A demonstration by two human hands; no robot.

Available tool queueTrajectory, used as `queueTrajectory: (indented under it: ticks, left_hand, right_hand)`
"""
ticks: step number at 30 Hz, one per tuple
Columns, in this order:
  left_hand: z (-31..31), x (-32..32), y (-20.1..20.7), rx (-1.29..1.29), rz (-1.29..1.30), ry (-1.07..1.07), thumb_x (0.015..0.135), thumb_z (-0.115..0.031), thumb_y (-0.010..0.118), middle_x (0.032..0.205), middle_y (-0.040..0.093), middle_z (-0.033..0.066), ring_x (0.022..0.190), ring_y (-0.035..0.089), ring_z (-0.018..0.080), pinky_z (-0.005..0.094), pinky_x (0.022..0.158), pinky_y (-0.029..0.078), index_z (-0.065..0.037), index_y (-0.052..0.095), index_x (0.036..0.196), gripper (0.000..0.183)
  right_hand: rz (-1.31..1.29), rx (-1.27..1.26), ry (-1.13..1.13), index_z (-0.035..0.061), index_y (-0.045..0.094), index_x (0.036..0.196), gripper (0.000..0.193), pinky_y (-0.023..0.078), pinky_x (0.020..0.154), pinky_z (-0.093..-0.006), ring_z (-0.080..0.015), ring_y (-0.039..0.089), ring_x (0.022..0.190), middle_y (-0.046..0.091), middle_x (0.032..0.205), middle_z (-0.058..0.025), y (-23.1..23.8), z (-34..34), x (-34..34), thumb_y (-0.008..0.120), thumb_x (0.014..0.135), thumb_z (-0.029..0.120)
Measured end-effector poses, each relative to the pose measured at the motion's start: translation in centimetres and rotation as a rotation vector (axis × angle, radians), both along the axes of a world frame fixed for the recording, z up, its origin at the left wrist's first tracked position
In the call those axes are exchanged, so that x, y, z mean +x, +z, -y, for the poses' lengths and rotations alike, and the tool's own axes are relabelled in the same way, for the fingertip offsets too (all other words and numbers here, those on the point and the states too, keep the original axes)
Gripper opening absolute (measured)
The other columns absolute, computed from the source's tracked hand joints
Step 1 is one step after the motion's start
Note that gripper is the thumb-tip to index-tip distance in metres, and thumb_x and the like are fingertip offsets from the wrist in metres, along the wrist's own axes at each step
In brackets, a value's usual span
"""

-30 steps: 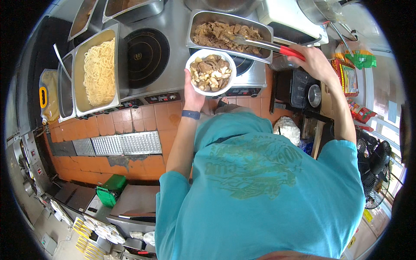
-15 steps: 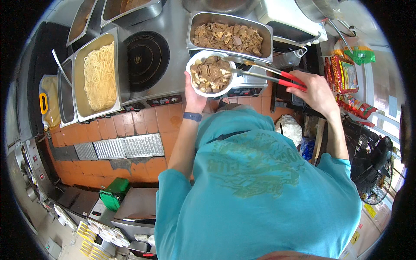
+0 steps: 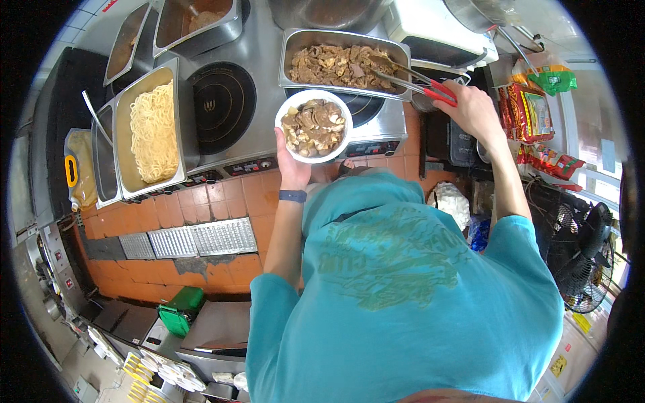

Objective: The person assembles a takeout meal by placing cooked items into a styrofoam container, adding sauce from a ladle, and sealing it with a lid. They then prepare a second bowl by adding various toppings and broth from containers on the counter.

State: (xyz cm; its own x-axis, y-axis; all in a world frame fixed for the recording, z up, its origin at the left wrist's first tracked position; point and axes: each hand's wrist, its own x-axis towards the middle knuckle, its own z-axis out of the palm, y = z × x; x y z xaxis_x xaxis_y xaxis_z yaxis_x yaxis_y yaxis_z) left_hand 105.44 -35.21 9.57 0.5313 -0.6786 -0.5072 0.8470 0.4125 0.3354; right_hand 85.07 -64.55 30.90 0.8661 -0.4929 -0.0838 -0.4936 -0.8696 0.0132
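Observation:
My left hand [image 3: 293, 163] holds a white bowl [image 3: 291, 150] by its left side, in front of the stove's edge. Sliced brown meat [image 3: 312, 122] and pale chunks fill the bowl. Red-handled tongs [image 3: 420, 88] are gripped in my right hand [image 3: 474, 111]. Their metal tips reach into the right part of a steel pan [image 3: 285, 72] of cooked sliced meat [image 3: 329, 66], just beyond the bowl. Whether the tips pinch any meat is hard to make out.
A steel pan of noodles [image 3: 153, 131] stands left of a black round hob [image 3: 222, 107]. Behind it are more steel pans [image 3: 195, 30]. A white appliance [image 3: 430, 27] sits at the back right. Red packets [image 3: 527, 114] and a black fan [image 3: 588, 255] are at the right.
The tongs have moved from over the bowl, away to the far side, into the meat pan. The bowl has shifted slightly left and nearer to me.

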Motion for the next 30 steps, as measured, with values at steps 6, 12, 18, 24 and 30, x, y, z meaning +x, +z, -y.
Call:
queueTrajectory:
  ticks: [6,12,18,24,30]
  left_hand:
    - [0.1,-0.6,0.8,0.003,0.049,0.014,0.103,-0.057,0.039,0.154,0.041,0.0092,0.140,0.042,0.0273,0.0449,0.115,0.035,-0.010,0.036,0.151,0.068]
    - [0.5,-0.7,1.1,0.028,0.048,0.015,0.103,-0.057,0.039,0.154,0.041,0.0088,0.139,0.042,0.0269,0.0446,0.115,0.036,-0.010,0.036,0.151,0.068]
    - [1.1,-0.3,0.7,0.023,0.051,-0.001,0.103,-0.057,0.037,0.153,0.042,0.0092,0.139,0.042,0.0284,0.0461,0.115,0.036,-0.010,0.037,0.151,0.067]
    - [0.8,-0.2,0.8,-0.022,0.037,-0.012,0.104,-0.056,0.036,0.154,0.041,0.0086,0.140,0.041,0.0282,0.0460,0.115,0.035,-0.010,0.037,0.150,0.066]
    - [-0.9,-0.3,2.7,0.018,0.056,-0.009,0.105,-0.055,0.032,0.155,0.039,0.0105,0.140,0.041,0.0292,0.0458,0.116,0.035,-0.010,0.035,0.152,0.065]
  right_hand:
    - [-0.064,0.129,-0.076,0.0093,0.068,0.112,0.032,0.055,0.075,-0.0452,-0.0366,0.070,0.084,0.071,0.088,-0.0183,-2.0,0.3,1.0,0.066,0.092,0.034]
    - [0.025,0.154,-0.077,0.0091,0.069,0.109,0.034,0.056,0.071,-0.0439,-0.0341,0.071,0.079,0.070,0.082,-0.0175,2.7,-1.0,-1.4,0.068,0.091,0.038]
    - [-0.018,0.370,-0.060,0.0064,0.069,0.107,0.036,0.053,0.072,-0.0445,-0.0353,0.069,0.078,0.069,0.085,-0.0190,5.0,-3.6,-0.7,0.071,0.089,0.037]
    - [0.093,0.375,0.035,0.0053,0.068,0.113,0.044,0.054,0.077,-0.0426,-0.0328,0.071,0.084,0.071,0.090,-0.0194,1.7,-3.1,-0.2,0.071,0.088,0.041]
    - [-0.099,0.225,-0.022,0.0068,0.059,0.128,0.051,0.055,0.087,-0.0459,-0.0357,0.068,0.099,0.069,0.103,-0.0194,-6.4,0.2,8.6,0.068,0.090,0.039]
